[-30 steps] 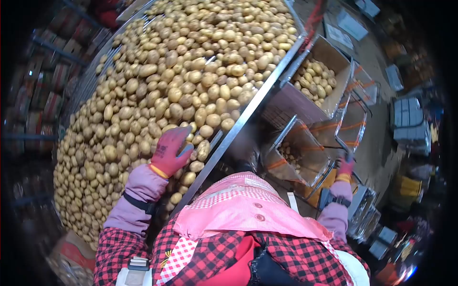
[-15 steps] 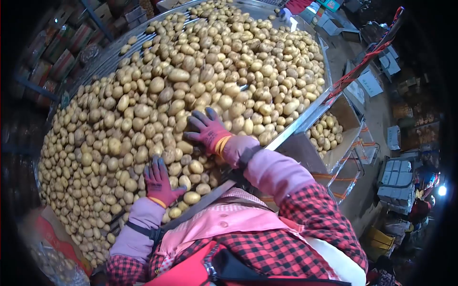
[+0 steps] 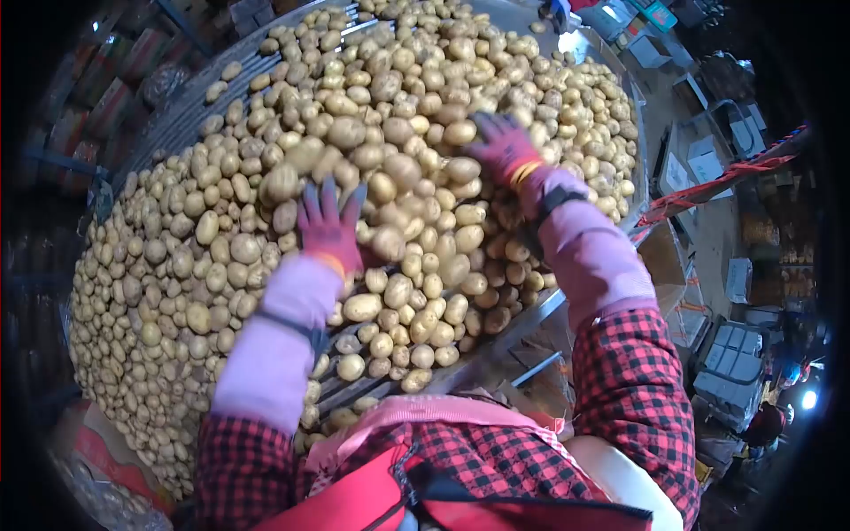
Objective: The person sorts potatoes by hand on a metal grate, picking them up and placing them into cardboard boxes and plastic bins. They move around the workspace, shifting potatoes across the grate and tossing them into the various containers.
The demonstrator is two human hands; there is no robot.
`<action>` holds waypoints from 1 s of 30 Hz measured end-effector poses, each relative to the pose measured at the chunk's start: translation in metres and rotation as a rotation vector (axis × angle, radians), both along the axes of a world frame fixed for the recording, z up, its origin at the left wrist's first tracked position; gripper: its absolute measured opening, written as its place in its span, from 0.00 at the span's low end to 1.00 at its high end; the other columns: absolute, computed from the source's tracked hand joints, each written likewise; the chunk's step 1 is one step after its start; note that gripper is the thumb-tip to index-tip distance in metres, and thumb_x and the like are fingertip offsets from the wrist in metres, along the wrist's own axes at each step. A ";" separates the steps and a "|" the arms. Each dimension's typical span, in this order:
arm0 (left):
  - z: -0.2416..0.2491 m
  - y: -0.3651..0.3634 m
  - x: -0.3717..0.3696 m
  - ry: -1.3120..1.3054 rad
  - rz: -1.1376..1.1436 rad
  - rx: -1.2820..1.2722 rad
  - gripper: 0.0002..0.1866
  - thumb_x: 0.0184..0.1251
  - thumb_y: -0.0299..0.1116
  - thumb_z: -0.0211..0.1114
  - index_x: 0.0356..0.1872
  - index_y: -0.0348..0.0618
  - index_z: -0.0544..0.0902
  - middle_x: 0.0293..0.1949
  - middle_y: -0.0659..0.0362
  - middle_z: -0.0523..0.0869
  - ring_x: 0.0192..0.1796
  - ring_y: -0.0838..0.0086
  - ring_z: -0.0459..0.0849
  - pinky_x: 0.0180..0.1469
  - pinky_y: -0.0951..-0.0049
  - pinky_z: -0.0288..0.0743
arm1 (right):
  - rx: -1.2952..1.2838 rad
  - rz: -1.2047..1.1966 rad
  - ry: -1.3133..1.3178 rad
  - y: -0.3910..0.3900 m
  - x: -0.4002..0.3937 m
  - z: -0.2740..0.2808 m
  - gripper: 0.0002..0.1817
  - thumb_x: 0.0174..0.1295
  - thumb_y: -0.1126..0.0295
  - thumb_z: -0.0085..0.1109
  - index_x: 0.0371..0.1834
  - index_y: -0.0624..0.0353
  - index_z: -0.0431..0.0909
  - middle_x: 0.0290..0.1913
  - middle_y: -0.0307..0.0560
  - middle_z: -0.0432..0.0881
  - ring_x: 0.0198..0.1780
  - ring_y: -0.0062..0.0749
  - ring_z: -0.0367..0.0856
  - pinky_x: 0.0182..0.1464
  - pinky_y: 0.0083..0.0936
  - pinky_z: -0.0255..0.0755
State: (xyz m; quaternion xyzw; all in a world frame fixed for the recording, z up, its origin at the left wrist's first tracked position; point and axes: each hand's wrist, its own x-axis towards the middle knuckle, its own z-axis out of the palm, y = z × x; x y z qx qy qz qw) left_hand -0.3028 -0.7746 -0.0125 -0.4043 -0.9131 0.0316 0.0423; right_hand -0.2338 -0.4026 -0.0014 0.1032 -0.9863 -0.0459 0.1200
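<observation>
A broad heap of potatoes (image 3: 239,248) covers the slatted metal table (image 3: 190,115) in front of me. Both hands wear red gloves with dark grey fingertips. My left hand (image 3: 329,228) lies open among the potatoes near the middle of the heap, fingers spread and pointing away from me. Farther out and to the right, my right hand (image 3: 503,149) presses against the potatoes with its fingers apart; they look slightly blurred. Neither hand is closed round a potato. Several potatoes between the hands are smeared by motion.
A metal rim edges the table, with a post wrapped in red cord (image 3: 722,177) at the right. Cardboard boxes (image 3: 704,164) stand beyond it. Stacked grey crates (image 3: 730,363) are at the far right. At lower left is an open carton (image 3: 111,451). Another person's hand (image 3: 558,11) shows at the top.
Both hands have moved forward over the heap, the right one also to the right. Potatoes have shifted and bunched around them, and bare slats show near the front edge.
</observation>
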 end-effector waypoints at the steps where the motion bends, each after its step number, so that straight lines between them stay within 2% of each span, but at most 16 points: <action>1: 0.032 0.026 -0.006 -0.131 0.124 -0.100 0.63 0.39 0.56 0.79 0.79 0.62 0.50 0.78 0.43 0.46 0.76 0.29 0.42 0.71 0.29 0.45 | 0.148 -0.041 0.031 0.024 -0.002 -0.010 0.36 0.48 0.55 0.71 0.64 0.29 0.72 0.72 0.51 0.64 0.71 0.55 0.63 0.70 0.53 0.57; 3: 0.058 0.049 -0.018 -0.265 0.221 -0.199 0.64 0.39 0.60 0.78 0.79 0.64 0.49 0.80 0.46 0.40 0.76 0.28 0.38 0.72 0.30 0.44 | 0.102 -0.287 -0.001 0.040 0.015 0.008 0.38 0.50 0.51 0.71 0.68 0.32 0.69 0.73 0.52 0.62 0.73 0.56 0.61 0.71 0.54 0.55; 5: 0.061 0.054 -0.035 -0.246 0.222 -0.154 0.55 0.46 0.61 0.74 0.78 0.66 0.57 0.80 0.47 0.39 0.77 0.31 0.40 0.74 0.35 0.46 | 0.074 -0.518 -0.035 0.031 0.042 0.043 0.39 0.52 0.49 0.70 0.70 0.32 0.68 0.74 0.52 0.62 0.74 0.56 0.58 0.71 0.55 0.54; 6: 0.066 0.053 -0.043 -0.238 0.194 -0.191 0.53 0.49 0.61 0.73 0.77 0.67 0.57 0.80 0.47 0.40 0.77 0.32 0.42 0.74 0.37 0.47 | 0.041 -0.540 -0.032 0.026 0.057 0.046 0.39 0.53 0.48 0.70 0.71 0.32 0.67 0.74 0.53 0.62 0.74 0.56 0.57 0.71 0.54 0.54; 7: 0.072 0.051 -0.050 -0.228 0.167 -0.222 0.50 0.52 0.60 0.71 0.77 0.68 0.58 0.80 0.46 0.42 0.77 0.34 0.44 0.74 0.39 0.49 | 0.015 -0.509 0.017 0.014 0.076 0.047 0.40 0.53 0.47 0.69 0.73 0.33 0.65 0.73 0.54 0.62 0.74 0.56 0.57 0.71 0.53 0.55; 9: 0.059 0.033 -0.058 -0.342 0.105 0.157 0.47 0.56 0.57 0.70 0.77 0.68 0.58 0.79 0.46 0.47 0.77 0.37 0.49 0.75 0.44 0.50 | -0.127 -0.361 0.095 -0.018 0.122 0.046 0.41 0.55 0.46 0.67 0.73 0.37 0.65 0.73 0.56 0.63 0.74 0.57 0.58 0.71 0.51 0.55; 10: 0.056 0.019 -0.054 -0.276 0.066 0.318 0.44 0.59 0.54 0.69 0.76 0.67 0.59 0.78 0.45 0.52 0.76 0.40 0.52 0.76 0.47 0.52 | -0.147 -0.353 0.101 -0.043 0.145 0.044 0.41 0.54 0.46 0.67 0.73 0.38 0.66 0.73 0.57 0.62 0.73 0.59 0.58 0.71 0.52 0.55; 13: 0.084 -0.056 -0.001 -0.207 -0.009 0.481 0.42 0.60 0.49 0.70 0.75 0.55 0.63 0.76 0.44 0.57 0.76 0.40 0.54 0.75 0.47 0.53 | -0.283 -0.260 -0.002 -0.123 0.201 0.034 0.38 0.57 0.47 0.65 0.71 0.43 0.68 0.74 0.60 0.59 0.73 0.66 0.58 0.72 0.56 0.54; 15: 0.093 -0.119 0.060 -0.151 -0.016 0.383 0.42 0.58 0.48 0.71 0.74 0.50 0.65 0.75 0.42 0.58 0.76 0.41 0.55 0.75 0.46 0.53 | -0.393 -0.185 -0.115 -0.179 0.215 0.043 0.41 0.50 0.50 0.70 0.71 0.39 0.69 0.73 0.60 0.62 0.72 0.63 0.59 0.71 0.56 0.55; 17: 0.095 -0.186 0.127 -0.170 -0.003 0.229 0.43 0.55 0.49 0.72 0.74 0.51 0.66 0.74 0.42 0.60 0.76 0.41 0.55 0.75 0.44 0.52 | -0.445 -0.003 -0.197 -0.222 0.215 0.044 0.38 0.48 0.53 0.70 0.68 0.37 0.72 0.71 0.57 0.63 0.71 0.62 0.61 0.71 0.55 0.56; 19: 0.098 -0.241 0.197 -0.285 0.147 0.111 0.46 0.51 0.53 0.73 0.73 0.50 0.67 0.73 0.41 0.61 0.76 0.40 0.54 0.74 0.41 0.50 | -0.500 0.170 -0.183 -0.266 0.203 0.052 0.37 0.44 0.60 0.71 0.63 0.36 0.74 0.70 0.54 0.64 0.71 0.58 0.62 0.71 0.54 0.57; 21: 0.088 -0.284 0.245 -0.325 0.205 0.113 0.49 0.47 0.58 0.73 0.73 0.50 0.67 0.73 0.41 0.60 0.75 0.37 0.52 0.73 0.38 0.48 | -0.446 0.399 -0.215 -0.288 0.189 0.056 0.29 0.49 0.60 0.65 0.59 0.33 0.75 0.66 0.49 0.68 0.70 0.54 0.63 0.68 0.56 0.59; 24: 0.076 -0.292 0.268 -0.428 0.369 -0.036 0.52 0.43 0.62 0.73 0.72 0.50 0.68 0.74 0.39 0.58 0.75 0.36 0.50 0.73 0.37 0.46 | -0.357 0.527 -0.317 -0.294 0.180 0.038 0.28 0.51 0.58 0.63 0.60 0.28 0.75 0.68 0.44 0.68 0.71 0.53 0.62 0.70 0.58 0.58; 27: 0.080 -0.266 0.245 -0.428 0.192 -0.005 0.54 0.40 0.65 0.73 0.72 0.51 0.68 0.73 0.37 0.56 0.75 0.36 0.49 0.72 0.35 0.44 | -0.364 0.545 -0.341 -0.278 0.168 0.044 0.25 0.52 0.56 0.62 0.57 0.24 0.77 0.69 0.37 0.68 0.72 0.52 0.61 0.70 0.60 0.57; 29: 0.074 -0.249 0.226 -0.465 0.090 0.001 0.57 0.34 0.67 0.75 0.71 0.54 0.69 0.73 0.37 0.56 0.75 0.38 0.52 0.72 0.34 0.43 | -0.131 0.618 -0.253 -0.249 0.163 0.010 0.20 0.54 0.54 0.62 0.53 0.28 0.79 0.69 0.37 0.69 0.73 0.52 0.62 0.70 0.61 0.57; 30: 0.073 -0.242 0.219 -0.455 0.081 0.004 0.57 0.33 0.67 0.76 0.71 0.54 0.69 0.73 0.38 0.57 0.74 0.39 0.52 0.73 0.34 0.43 | -0.205 0.617 -0.264 -0.236 0.159 0.015 0.19 0.51 0.54 0.63 0.49 0.34 0.79 0.70 0.39 0.68 0.72 0.53 0.63 0.69 0.62 0.57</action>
